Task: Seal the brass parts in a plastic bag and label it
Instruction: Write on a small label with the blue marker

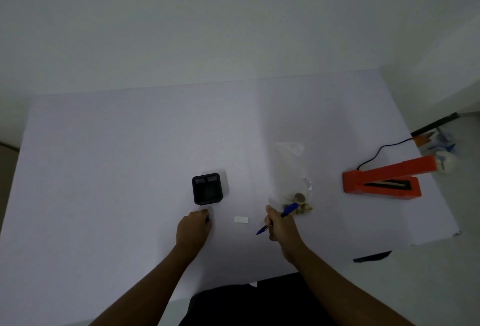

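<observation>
A clear plastic bag point(291, 167) lies on the white table, with brass parts point(301, 202) bunched at its near end. My right hand point(279, 224) grips a blue pen point(287, 212), tip pointing down and left, just in front of the brass parts. A small white label point(241, 219) lies flat between my hands. My left hand point(194, 227) rests fisted on the table below the black box, with a bit of blue, perhaps the pen cap, showing at its fingers.
A black square container point(207, 188) stands left of centre. An orange heat sealer point(381, 178) with a black cord sits at the right. Clutter lies beyond the table's right edge point(439, 143). A dark strip point(372, 256) lies at the near right.
</observation>
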Demonstrator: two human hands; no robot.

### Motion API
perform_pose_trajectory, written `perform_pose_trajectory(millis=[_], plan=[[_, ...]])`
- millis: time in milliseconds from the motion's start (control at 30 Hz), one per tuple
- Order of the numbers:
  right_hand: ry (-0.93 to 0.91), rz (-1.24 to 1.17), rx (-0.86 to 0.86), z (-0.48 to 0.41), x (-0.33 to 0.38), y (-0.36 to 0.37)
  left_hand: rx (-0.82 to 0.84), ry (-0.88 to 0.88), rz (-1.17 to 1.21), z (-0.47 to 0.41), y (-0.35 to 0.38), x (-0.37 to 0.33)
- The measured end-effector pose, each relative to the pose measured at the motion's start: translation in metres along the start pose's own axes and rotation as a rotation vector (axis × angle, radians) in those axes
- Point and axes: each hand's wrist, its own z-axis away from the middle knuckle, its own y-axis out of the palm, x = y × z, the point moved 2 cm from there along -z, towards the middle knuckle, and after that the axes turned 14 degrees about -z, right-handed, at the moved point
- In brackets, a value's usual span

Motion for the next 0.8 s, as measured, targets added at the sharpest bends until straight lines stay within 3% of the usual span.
perform_pose_trajectory(millis=[167,400,800], plan=[[0.019,0.013,0.0,-0.001,-0.005,-0.005,-0.075,-0.009,0.056,0.004,-0.008,-0.008],[0.027,0.034,-0.016,-0.003,-0.004,-0.008,-0.128,0.253,0.069,0.005,-0.001,-0.051],[-0.088,0.057,-0.01,-0.005,0.005,-0.001,-0.075,0.32,-0.172,-0.008,0.019,-0.072]])
